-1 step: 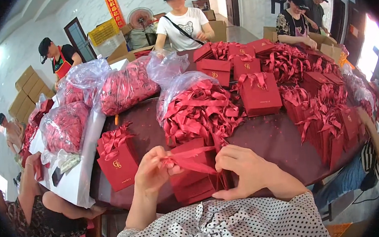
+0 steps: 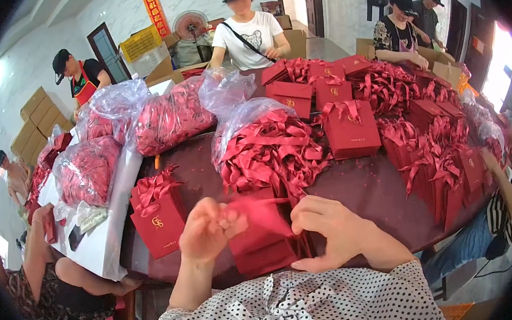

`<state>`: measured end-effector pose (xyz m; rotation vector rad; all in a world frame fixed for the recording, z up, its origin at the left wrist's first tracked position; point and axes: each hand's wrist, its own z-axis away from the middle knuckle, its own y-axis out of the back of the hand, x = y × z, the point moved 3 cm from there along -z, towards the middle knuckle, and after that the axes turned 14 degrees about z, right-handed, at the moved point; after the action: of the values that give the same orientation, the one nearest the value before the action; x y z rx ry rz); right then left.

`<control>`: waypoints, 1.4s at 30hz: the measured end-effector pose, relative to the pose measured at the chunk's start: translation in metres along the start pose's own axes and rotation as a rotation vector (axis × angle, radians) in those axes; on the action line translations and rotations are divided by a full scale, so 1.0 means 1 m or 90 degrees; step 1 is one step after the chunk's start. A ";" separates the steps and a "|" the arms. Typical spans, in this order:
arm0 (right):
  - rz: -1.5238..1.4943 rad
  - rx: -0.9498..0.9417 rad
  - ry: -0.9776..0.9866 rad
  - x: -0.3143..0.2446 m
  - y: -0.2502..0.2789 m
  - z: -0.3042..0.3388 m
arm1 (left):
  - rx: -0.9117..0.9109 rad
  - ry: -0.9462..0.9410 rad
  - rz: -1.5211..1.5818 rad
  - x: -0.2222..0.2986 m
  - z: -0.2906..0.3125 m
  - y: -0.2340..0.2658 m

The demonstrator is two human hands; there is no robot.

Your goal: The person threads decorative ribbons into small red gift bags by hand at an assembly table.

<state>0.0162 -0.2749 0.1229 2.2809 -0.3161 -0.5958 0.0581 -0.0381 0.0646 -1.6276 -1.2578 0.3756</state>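
Note:
A small dark red paper gift bag (image 2: 263, 252) lies at the table's near edge, between my hands. My left hand (image 2: 206, 230) is beside its left side, fingers curled and somewhat smeared by motion. A red ribbon (image 2: 260, 212), also blurred, stretches from these fingers toward the bag. My right hand (image 2: 336, 229) grips the bag's right side, with bent fingers above and the thumb below; the fingertips are partly hidden. Just beyond the bag, loose red ribbons (image 2: 273, 152) spill from a clear plastic bag (image 2: 229, 129).
Left of my hands lies a stack of ribboned red bags (image 2: 160, 224). More finished-looking stacks (image 2: 353, 131) and ribbon-handled bags (image 2: 442, 157) cover the right side. Filled plastic sacks (image 2: 174, 118) stand at the left. Several people work around the dark red table (image 2: 192, 150).
My left fingers have loosened slightly, and the ribbon has shifted and blurred. My right hand stays almost in place at the bag's side.

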 end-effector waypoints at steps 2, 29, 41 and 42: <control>-0.113 -0.005 0.001 0.005 0.009 -0.006 | -0.132 -0.094 -0.047 -0.012 -0.004 -0.034; 0.215 0.187 -0.443 0.238 -0.014 0.021 | 0.252 0.181 -1.000 -0.023 -0.039 0.050; 0.268 0.114 -0.406 0.158 -0.024 0.044 | 0.326 0.138 -0.950 -0.005 -0.018 0.068; 0.294 0.072 -0.385 0.154 -0.024 0.057 | 0.316 0.114 -0.947 -0.005 -0.018 0.067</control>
<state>0.1216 -0.3531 0.0209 1.9756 -1.1548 -1.0223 0.1055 -0.0484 0.0154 -0.0614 -1.6856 -0.3726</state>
